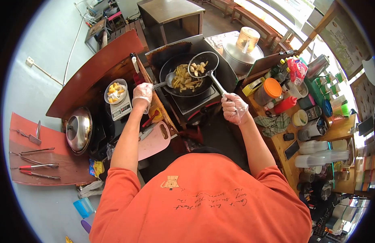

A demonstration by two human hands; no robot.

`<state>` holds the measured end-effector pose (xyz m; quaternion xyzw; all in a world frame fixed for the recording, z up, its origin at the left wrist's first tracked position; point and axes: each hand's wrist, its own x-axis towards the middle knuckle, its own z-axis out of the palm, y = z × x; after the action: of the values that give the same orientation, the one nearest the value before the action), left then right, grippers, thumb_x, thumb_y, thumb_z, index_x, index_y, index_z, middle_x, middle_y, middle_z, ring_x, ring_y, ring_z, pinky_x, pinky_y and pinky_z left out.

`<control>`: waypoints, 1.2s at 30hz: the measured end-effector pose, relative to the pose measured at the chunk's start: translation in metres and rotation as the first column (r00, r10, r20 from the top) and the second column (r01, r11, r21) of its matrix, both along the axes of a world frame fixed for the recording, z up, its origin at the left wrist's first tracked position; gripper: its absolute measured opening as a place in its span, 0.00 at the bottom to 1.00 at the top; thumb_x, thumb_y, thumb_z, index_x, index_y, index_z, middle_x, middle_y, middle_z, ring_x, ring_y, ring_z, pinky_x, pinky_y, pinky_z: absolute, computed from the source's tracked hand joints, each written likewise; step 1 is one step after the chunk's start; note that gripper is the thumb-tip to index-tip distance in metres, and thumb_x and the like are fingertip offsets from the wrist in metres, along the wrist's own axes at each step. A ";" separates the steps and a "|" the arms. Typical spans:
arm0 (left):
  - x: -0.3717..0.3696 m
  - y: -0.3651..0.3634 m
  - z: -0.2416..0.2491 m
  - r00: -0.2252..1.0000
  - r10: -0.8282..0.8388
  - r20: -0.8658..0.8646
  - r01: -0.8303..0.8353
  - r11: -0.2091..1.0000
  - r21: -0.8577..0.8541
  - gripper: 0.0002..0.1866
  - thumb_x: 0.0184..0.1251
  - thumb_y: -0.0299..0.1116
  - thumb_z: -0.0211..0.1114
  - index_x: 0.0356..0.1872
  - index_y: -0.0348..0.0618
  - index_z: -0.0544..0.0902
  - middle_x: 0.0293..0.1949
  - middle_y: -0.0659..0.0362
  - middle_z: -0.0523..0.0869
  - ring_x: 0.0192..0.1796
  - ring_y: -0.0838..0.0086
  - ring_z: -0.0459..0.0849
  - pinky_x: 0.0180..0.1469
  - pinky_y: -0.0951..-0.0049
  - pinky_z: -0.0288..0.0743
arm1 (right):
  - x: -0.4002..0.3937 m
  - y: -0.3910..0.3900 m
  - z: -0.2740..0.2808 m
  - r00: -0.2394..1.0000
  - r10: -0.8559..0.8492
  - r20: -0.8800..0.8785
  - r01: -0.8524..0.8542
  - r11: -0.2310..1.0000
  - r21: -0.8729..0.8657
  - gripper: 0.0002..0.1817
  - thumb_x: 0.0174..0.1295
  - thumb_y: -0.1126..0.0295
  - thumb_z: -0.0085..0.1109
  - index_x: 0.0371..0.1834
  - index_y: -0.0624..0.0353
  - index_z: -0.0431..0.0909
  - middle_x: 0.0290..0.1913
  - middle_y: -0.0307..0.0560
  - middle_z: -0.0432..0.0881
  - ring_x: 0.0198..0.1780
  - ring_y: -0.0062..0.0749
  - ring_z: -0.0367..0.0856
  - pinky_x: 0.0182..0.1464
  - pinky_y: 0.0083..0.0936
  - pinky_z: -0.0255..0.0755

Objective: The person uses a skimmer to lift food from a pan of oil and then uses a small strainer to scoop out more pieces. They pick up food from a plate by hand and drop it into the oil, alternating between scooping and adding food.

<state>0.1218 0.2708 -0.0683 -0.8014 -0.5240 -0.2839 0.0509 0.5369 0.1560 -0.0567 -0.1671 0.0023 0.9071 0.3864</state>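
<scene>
Pale grey-blue wall (50, 44) rises on the left of a kitchen, and a metal-topped table (169, 11) stands at the far side. Gloved in clear plastic, the left hand (142, 95) is curled closed around the handle of a metal ladle (170, 79), whose head rests among yellowish strips of food (183, 77) in a round black wok (166, 67). Its gloved partner, the right hand (235, 108), is also closed, gripping the metal handle of a round strainer (212, 75) that holds pale chunks (198, 69) over the wok's right side. Left of the wok, a white bowl (122, 86) of yellow and white pieces sits on a white digital scale (122, 110); nearer lies a pink cutting board (155, 141). Across the right, a wooden counter (281, 150) carries an orange-lidded jar (272, 87) and a red squeeze bottle (285, 104).
</scene>
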 end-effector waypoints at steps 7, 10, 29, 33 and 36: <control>0.014 -0.032 0.003 0.265 0.621 0.738 0.418 0.616 -0.668 0.08 0.69 0.32 0.61 0.32 0.39 0.81 0.21 0.61 0.76 0.18 0.79 0.70 0.16 0.76 0.64 | 0.001 -0.008 0.031 0.998 -0.048 0.036 0.046 0.998 0.029 0.17 0.72 0.61 0.49 0.27 0.59 0.75 0.12 0.28 0.63 0.10 0.19 0.59 0.13 0.19 0.55; 0.028 -0.035 -0.019 0.207 0.658 0.724 0.497 0.567 -0.657 0.06 0.67 0.30 0.63 0.34 0.37 0.81 0.22 0.57 0.78 0.15 0.77 0.68 0.18 0.76 0.66 | 0.001 -0.014 0.038 0.997 -0.058 0.057 0.056 0.998 0.030 0.17 0.72 0.61 0.49 0.27 0.59 0.74 0.12 0.28 0.62 0.10 0.18 0.59 0.13 0.18 0.55; 0.127 -0.007 -0.071 -0.265 0.707 0.656 0.417 0.697 -0.583 0.10 0.69 0.29 0.61 0.26 0.42 0.74 0.20 0.60 0.74 0.17 0.75 0.73 0.22 0.69 0.79 | 0.000 -0.055 0.049 0.989 -0.052 0.136 0.056 0.998 -0.021 0.15 0.73 0.62 0.49 0.29 0.57 0.72 0.13 0.28 0.61 0.11 0.16 0.57 0.14 0.17 0.53; 0.123 0.001 -0.074 -0.310 0.672 0.672 0.406 0.733 -0.546 0.07 0.70 0.32 0.62 0.32 0.42 0.76 0.22 0.60 0.76 0.19 0.75 0.74 0.21 0.71 0.78 | -0.009 -0.058 0.050 0.977 -0.058 0.205 0.065 0.998 -0.028 0.14 0.72 0.62 0.49 0.29 0.56 0.71 0.13 0.27 0.61 0.12 0.16 0.56 0.15 0.17 0.53; 0.121 0.007 -0.078 -0.323 0.658 0.680 0.412 0.745 -0.525 0.07 0.70 0.32 0.63 0.34 0.41 0.77 0.22 0.59 0.76 0.19 0.75 0.74 0.21 0.71 0.78 | -0.013 -0.057 0.047 0.966 -0.048 0.253 0.053 0.999 -0.011 0.13 0.71 0.62 0.51 0.29 0.56 0.71 0.14 0.27 0.61 0.12 0.16 0.57 0.16 0.17 0.53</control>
<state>0.2427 0.2779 -0.1461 -0.1035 -0.4890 -0.5978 -0.6268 0.5237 0.0992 -0.0093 -0.2846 -0.0347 0.8682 0.4051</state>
